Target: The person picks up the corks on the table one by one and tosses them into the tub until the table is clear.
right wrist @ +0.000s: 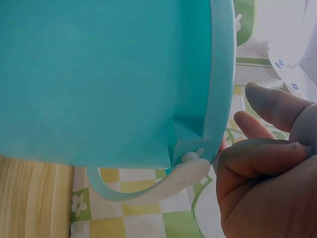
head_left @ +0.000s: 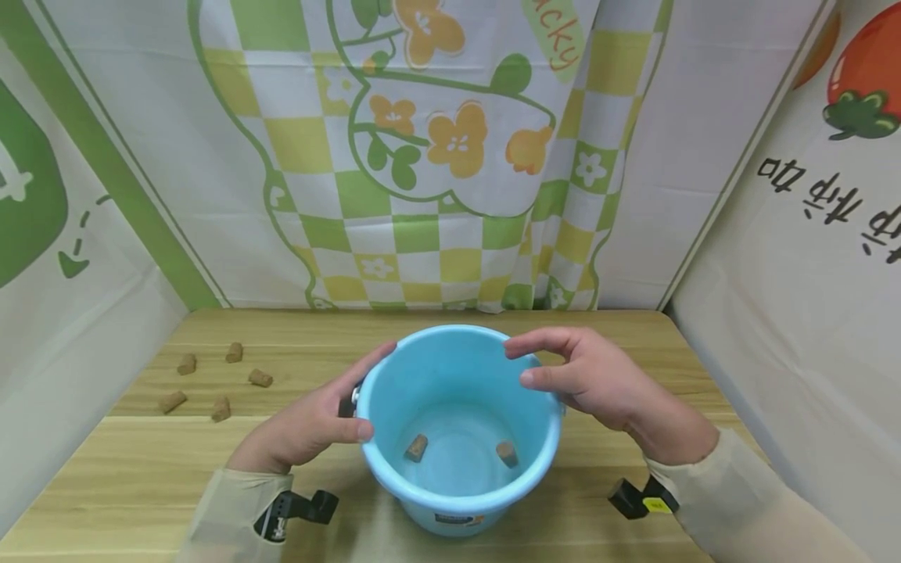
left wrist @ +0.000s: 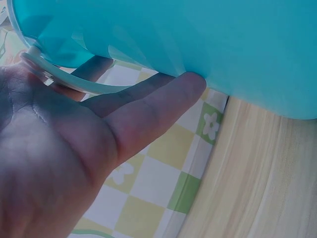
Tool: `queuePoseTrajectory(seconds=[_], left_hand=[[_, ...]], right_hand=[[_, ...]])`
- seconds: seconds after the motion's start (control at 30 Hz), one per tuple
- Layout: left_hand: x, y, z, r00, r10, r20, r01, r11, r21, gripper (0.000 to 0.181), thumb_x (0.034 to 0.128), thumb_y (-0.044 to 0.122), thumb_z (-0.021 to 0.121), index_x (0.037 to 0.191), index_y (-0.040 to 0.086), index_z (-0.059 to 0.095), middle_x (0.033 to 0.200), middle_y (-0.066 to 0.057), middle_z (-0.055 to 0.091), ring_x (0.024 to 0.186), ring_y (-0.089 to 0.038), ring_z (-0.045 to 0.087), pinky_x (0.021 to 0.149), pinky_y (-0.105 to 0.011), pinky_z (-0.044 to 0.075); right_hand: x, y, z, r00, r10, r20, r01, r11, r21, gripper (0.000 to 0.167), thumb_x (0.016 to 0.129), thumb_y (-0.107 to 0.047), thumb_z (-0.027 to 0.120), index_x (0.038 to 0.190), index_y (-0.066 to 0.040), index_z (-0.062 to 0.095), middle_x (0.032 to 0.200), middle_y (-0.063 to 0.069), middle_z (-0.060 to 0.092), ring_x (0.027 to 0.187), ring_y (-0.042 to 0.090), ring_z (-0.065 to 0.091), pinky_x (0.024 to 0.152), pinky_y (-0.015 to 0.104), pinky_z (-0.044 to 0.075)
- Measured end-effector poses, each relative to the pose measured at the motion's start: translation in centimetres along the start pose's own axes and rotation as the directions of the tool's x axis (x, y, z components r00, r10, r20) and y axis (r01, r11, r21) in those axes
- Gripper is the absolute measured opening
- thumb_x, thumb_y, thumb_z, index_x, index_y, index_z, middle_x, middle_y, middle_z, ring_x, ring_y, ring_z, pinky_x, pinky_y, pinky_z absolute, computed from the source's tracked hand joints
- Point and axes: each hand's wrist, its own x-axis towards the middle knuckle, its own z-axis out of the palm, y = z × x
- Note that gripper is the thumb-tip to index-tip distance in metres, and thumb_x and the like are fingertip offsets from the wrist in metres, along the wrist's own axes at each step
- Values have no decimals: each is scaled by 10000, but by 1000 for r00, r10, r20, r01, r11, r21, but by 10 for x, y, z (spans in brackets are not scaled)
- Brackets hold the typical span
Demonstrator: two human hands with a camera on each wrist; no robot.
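A light blue bucket [head_left: 457, 500] stands on the wooden table in front of me, its inside facing up. Two corks lie on its floor, a left cork [head_left: 417, 447] and a right cork [head_left: 507, 453]. My left hand [head_left: 310, 426] is at the bucket's left side, thumb at the rim. In the left wrist view its straight fingers [left wrist: 158, 109] lie against the outer wall, beside the handle [left wrist: 74, 82]. At the right rim is my right hand [head_left: 598, 375], fingers loosely bent, holding nothing. In the right wrist view the other end of the handle [right wrist: 163, 186] shows below the rim.
Several corks lie scattered on the left of the table [head_left: 134, 461], one of them a cork [head_left: 260, 378] nearest the bucket. A patterned curtain [head_left: 422, 258] hangs behind the table's back edge. Printed cloth walls stand at the left and right.
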Motion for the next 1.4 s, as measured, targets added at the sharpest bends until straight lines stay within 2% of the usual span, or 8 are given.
queuePoseTrajectory(seconds=[0.27, 0.47, 0.57, 0.63, 0.7, 0.8, 1.03, 1.4], left_hand=[[-1, 0, 0, 1000, -13, 3, 13, 999, -33, 988, 888, 334, 766, 1619, 264, 105, 1569, -239, 209, 1297, -475, 385, 964, -492, 448], [-1, -1, 0, 1000, -20, 2, 20, 998, -52, 991, 886, 316, 768, 1619, 270, 103, 1563, -241, 213, 1295, -484, 385, 966, -515, 445], [-1, -1, 0, 1000, -14, 5, 14, 999, -46, 981, 890, 307, 766, 1618, 268, 110, 1554, -247, 225, 1284, -491, 390, 960, -519, 446], [-2, -1, 0, 1000, -11, 4, 11, 999, -43, 979, 890, 303, 766, 1618, 267, 113, 1553, -244, 228, 1282, -493, 390, 960, -518, 446], [-2, 0, 0, 1000, -12, 3, 12, 999, -45, 975, 890, 303, 767, 1617, 273, 118, 1555, -245, 224, 1286, -493, 386, 960, -513, 446], [-2, 1, 1, 1000, -12, 3, 12, 999, -52, 975, 889, 304, 768, 1617, 279, 120, 1558, -248, 218, 1290, -491, 385, 961, -505, 447], [-1, 1, 0, 1000, -11, 9, 11, 998, -58, 976, 888, 304, 768, 1616, 287, 118, 1562, -253, 204, 1292, -498, 378, 966, -514, 442], [0, 0, 0, 1000, -7, 6, 7, 999, -49, 980, 887, 316, 769, 1617, 275, 117, 1554, -246, 226, 1289, -481, 387, 959, -489, 452]], right_hand=[[0, 1, -3, 1000, 5, -18, -4, 1000, 21, 460, 892, -41, 739, 1309, 83, 591, 1334, 254, 534, 874, 270, 655, 728, 341, 568], [-1, 2, -4, 1000, -4, -12, 4, 1000, 31, 449, 891, -57, 744, 1306, 52, 612, 1341, 235, 544, 862, 260, 665, 717, 336, 568], [-1, 2, -5, 1000, -11, -18, 12, 1000, 25, 448, 892, -66, 746, 1309, 37, 616, 1348, 210, 552, 827, 233, 658, 690, 306, 559], [-2, 3, -7, 999, -19, -31, 19, 1000, 14, 453, 894, -75, 746, 1315, 29, 615, 1344, 192, 566, 676, 154, 607, 599, 239, 514], [-3, 3, -9, 999, -26, -46, 27, 1000, 8, 461, 895, -80, 746, 1322, 27, 610, 1331, 177, 583, 528, 90, 483, 500, 191, 417], [-5, 4, -11, 997, -38, -67, 39, 999, 11, 476, 895, -79, 744, 1335, 27, 599, 1315, 165, 600, 428, 60, 314, 425, 181, 299], [-7, 8, -20, 994, -61, -94, 63, 998, 17, 465, 925, -93, 717, 1360, 4, 584, 1337, 193, 580, 418, 62, 311, 416, 179, 292], [-13, 19, -39, 989, -75, -127, 80, 996, 35, 455, 976, -116, 660, 1410, -39, 545, 1370, 158, 556, 431, 42, 316, 414, 168, 310]])
